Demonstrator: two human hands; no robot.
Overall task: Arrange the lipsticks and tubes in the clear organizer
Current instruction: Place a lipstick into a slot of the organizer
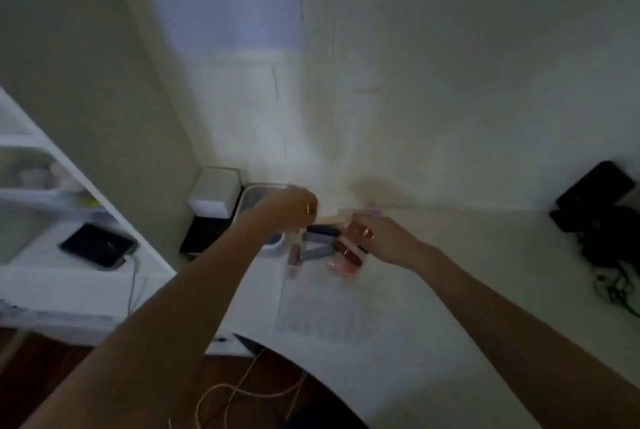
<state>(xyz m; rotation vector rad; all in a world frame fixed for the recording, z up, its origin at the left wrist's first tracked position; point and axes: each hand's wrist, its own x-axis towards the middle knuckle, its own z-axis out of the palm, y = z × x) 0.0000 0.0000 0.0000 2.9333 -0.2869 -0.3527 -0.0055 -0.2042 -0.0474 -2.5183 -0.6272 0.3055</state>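
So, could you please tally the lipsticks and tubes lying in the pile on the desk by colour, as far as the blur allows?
Navy: 1
Grey-lilac: 2
Mauve: 1
Dark red: 1
Pink: 1
Pale peach: 1
Total: 7; blur may hide more.

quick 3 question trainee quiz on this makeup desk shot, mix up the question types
1. True or false: the lipsticks and tubes already stand upright in the clear organizer.
2. Which side of the pile is the white box on? A) left B) right C) nearer the camera
3. Fill in: the organizer lies ____ the camera than the pile.

Key
1. False: they lie in a loose pile on the white desk, with the left hand and right hand over them.
2. A
3. nearer
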